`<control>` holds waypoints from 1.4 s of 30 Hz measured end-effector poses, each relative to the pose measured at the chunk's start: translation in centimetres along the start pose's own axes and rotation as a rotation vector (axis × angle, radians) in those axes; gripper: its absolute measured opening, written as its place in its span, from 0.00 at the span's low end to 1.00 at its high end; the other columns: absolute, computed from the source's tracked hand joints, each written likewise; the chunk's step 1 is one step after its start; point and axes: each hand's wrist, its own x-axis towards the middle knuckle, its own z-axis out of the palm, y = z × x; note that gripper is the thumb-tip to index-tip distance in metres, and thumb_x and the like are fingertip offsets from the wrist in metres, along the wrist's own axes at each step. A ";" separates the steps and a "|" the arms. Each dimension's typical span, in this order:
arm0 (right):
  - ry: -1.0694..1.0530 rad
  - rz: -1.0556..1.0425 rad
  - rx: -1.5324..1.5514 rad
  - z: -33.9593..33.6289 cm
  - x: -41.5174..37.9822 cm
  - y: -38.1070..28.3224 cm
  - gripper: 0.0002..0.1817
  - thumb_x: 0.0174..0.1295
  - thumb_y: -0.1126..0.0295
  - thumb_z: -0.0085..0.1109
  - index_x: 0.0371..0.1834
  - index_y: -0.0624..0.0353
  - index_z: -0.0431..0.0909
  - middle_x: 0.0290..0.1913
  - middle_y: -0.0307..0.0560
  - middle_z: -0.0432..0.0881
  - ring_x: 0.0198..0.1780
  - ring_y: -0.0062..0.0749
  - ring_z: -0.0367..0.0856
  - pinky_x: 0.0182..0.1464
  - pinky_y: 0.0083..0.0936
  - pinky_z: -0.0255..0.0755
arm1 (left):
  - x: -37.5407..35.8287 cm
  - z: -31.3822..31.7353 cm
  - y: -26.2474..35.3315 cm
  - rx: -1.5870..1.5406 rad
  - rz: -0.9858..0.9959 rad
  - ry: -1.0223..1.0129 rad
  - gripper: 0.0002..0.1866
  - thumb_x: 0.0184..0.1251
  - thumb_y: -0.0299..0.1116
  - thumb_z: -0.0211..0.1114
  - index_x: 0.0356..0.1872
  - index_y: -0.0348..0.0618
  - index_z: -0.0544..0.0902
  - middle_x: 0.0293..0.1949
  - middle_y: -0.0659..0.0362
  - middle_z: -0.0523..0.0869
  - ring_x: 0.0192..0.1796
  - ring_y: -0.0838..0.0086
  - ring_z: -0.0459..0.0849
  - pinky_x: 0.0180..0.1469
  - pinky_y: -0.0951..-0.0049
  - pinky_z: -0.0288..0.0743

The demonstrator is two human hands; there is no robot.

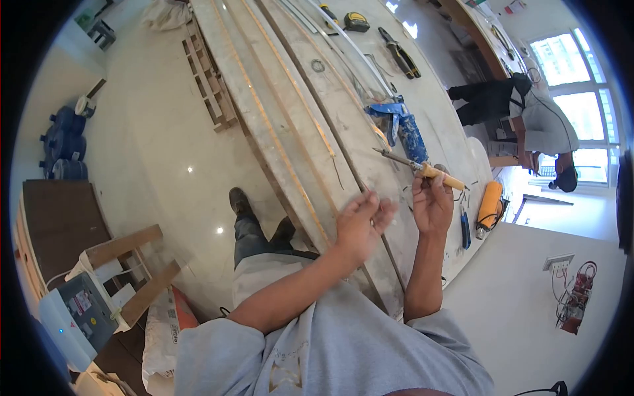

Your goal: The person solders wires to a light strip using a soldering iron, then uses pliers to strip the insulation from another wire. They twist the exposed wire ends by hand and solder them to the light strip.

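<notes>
My right hand holds a soldering iron by its yellow handle, its metal tip pointing left over the worktable. My left hand is raised beside it over the table's near part, fingers curled together and slightly blurred; whatever they may hold is too small to make out. Long strips with glowing orange lines lie along the table, and a thin dark wire extends from the end of one. Just beyond the iron lies a blue caulking gun.
Pliers, a tape measure, a blue-handled tool and an orange heat gun lie on the worktable. Another person bends near the windows. A wooden pallet stands left of the table.
</notes>
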 end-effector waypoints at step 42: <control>-0.036 0.048 -0.172 -1.0 1.0 4.0 0.17 0.67 0.80 0.62 0.57 0.62 0.72 0.59 0.56 0.81 0.62 0.40 0.81 0.68 0.41 0.77 | 2.0 0.8 9.8 0.824 0.369 0.236 0.12 0.66 0.32 0.68 0.26 0.35 0.83 0.17 0.59 0.81 0.13 0.82 0.70 0.14 0.79 0.58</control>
